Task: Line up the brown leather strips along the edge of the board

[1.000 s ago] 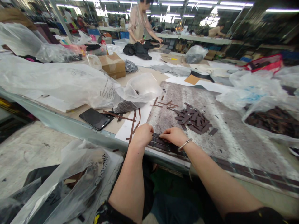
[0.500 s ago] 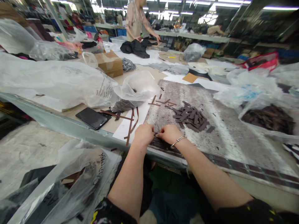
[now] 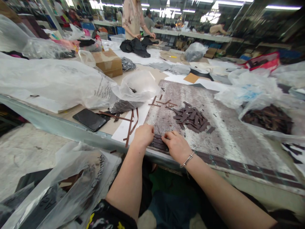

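Short dark brown strips, which look like leather, lie stacked in rows at the board's front edge between my hands. My left hand is closed at their left end, with its fingertips curled and whatever they pinch hidden. At the right end, the bent fingers of my right hand press on the end of the uppermost strip. A loose pile of similar strips rests just beyond my right hand. Further right, a line of strips runs along the front edge of the worn board.
Thin reddish-brown strips lie on white paper at left, near a black phone. Plastic bags and a cardboard box stand behind. An open bag of brown pieces sits at right. A co-worker handles black material across the table.
My hands have moved apart; the right one shifted right and lower, uncovering the strips between them. The view has also shifted slightly.
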Tool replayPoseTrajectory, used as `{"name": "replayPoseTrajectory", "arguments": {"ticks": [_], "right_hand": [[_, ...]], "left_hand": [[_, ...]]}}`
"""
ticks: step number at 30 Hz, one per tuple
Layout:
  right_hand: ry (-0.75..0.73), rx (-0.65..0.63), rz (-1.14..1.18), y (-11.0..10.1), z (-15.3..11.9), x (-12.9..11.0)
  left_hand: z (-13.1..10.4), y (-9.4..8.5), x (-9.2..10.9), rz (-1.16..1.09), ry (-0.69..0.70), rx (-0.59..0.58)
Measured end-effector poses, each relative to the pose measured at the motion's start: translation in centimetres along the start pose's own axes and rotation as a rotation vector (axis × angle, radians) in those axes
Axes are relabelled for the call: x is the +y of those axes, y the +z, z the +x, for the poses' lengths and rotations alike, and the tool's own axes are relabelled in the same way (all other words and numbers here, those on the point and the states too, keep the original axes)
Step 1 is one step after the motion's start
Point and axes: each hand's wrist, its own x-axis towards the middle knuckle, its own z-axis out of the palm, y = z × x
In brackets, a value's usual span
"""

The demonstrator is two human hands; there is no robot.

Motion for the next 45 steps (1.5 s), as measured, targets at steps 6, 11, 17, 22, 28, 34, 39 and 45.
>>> {"name": "replayPoseTrajectory", "arguments": {"ticks": [6, 11, 17, 22, 28, 34, 39, 45], "right_hand": [[0.056, 0.033, 0.119, 0.8, 0.2, 0.0], [0.156, 0.202, 0.304, 0.9, -2.0, 5.8], [0.512, 0.246, 0.061, 0.7, -7.2, 17.5], [0.434, 0.008, -0.013, 1.7, -8.7, 22.1], [0.433, -0.027, -0.034, -0.3, -9.4, 22.1], [0.524, 0.06, 0.506, -2.7, -7.6, 13.5], [0.362, -0.073, 0.699, -1.2, -3.9, 6.1], [0.412, -0.104, 0.622, 0.6, -1.8, 5.5]], "left_hand": [[-0.1, 0.8, 2.1, -0.033, 0.263, 0.011], [0.7, 1.5, 2.2, -0.054, 0.265, -0.06], [0.8, 1.4, 2.0, -0.073, 0.239, -0.067], [0.8, 1.3, 2.2, -0.064, 0.251, -0.064], [0.4, 1.1, 2.0, -0.075, 0.301, -0.037], [0.2, 1.2, 2.1, -0.113, 0.322, 0.019], [0.0, 1.5, 2.2, -0.127, 0.437, -0.05], [0.0, 1.4, 2.1, -0.1, 0.445, -0.056]]}}
